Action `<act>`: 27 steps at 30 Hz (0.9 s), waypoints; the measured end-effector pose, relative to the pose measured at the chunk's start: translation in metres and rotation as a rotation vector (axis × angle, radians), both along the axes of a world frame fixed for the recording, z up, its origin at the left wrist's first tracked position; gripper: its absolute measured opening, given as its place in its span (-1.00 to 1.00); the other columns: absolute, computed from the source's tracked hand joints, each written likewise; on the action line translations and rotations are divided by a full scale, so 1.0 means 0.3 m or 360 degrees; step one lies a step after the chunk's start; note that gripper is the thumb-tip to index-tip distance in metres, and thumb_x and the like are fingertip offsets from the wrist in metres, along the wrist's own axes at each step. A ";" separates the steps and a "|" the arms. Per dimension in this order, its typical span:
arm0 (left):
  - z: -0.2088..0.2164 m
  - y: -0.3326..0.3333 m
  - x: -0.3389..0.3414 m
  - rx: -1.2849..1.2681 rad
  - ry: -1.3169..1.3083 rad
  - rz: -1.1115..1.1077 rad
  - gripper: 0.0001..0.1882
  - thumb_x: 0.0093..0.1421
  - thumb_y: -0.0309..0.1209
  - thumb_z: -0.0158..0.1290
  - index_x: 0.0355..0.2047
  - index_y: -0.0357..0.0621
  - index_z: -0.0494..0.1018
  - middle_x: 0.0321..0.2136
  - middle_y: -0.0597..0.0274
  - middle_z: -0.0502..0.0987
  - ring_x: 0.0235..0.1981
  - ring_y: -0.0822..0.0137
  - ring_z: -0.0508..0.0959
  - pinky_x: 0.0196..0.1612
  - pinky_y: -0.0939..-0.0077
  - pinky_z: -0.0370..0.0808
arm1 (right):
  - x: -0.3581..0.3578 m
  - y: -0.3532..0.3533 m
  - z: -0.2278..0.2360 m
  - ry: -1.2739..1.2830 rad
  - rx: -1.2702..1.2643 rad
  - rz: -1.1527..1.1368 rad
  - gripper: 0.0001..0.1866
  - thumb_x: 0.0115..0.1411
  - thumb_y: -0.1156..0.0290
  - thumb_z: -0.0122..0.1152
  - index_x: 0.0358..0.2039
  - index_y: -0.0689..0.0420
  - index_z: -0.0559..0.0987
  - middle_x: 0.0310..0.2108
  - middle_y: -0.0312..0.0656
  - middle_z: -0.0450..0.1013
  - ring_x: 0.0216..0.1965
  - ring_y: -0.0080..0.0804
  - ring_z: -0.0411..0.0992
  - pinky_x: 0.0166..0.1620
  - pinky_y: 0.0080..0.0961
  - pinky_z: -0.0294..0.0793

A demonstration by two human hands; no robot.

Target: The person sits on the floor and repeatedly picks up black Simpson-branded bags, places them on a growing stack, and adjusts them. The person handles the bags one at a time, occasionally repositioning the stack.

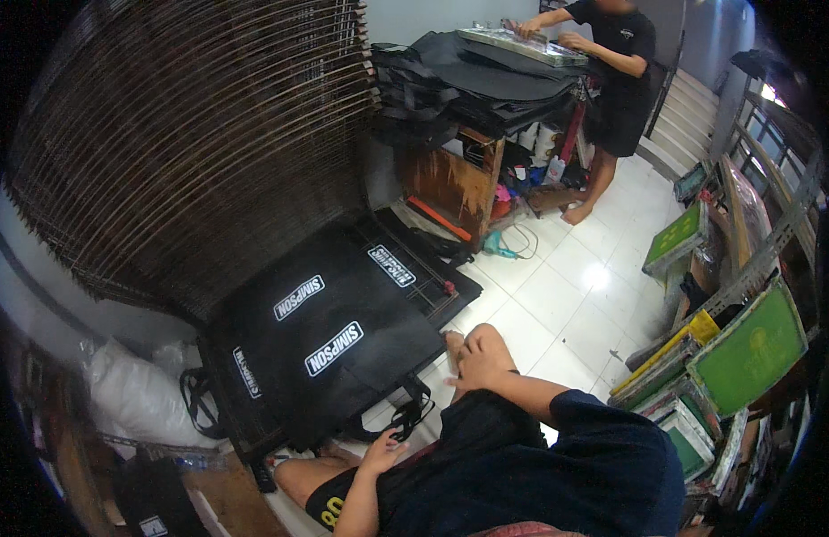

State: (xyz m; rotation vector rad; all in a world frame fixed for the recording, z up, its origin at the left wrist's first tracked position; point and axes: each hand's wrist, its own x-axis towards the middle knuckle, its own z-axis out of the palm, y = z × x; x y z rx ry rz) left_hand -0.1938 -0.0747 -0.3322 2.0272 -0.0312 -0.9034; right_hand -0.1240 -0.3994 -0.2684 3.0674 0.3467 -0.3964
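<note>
My left hand (381, 455) hovers by my left thigh, fingers loosely apart and nothing visible in them. Just beyond its fingertips hangs the black strap (414, 410) of a bag. My right hand (482, 360) lies over my bent right knee with its fingers spread. In front of me, a black fabric bag (379, 313) with white printed labels lies flat on the lowest rack of a wire drying rack (209, 134). More black fabric with similar labels lies beneath or beside it; the layers are hard to tell apart. Another strap (195, 403) loops out at the left edge.
A person (616, 72) stands at a worktable, both hands on a printing frame (522, 46) over piled black fabric (441, 67). Green printing screens (750, 345) lean along the right. A teal tool with a cord (499, 246) lies on the tiled floor. White plastic bundles (141, 394) sit at left.
</note>
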 end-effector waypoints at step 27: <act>0.071 0.005 -0.024 0.0013 -0.0234 0.0027 -0.22 -0.01 0.08 0.10 0.13 -0.09 0.20 -0.19 -0.02 0.46 -0.20 0.10 0.50 -0.12 0.31 0.41 | -0.057 0.006 -0.004 -0.0550 -0.0011 0.0249 -0.57 -0.08 0.18 0.08 -0.25 0.22 0.56 -0.22 -0.03 0.46 -0.01 -0.05 0.26 0.09 -0.02 0.05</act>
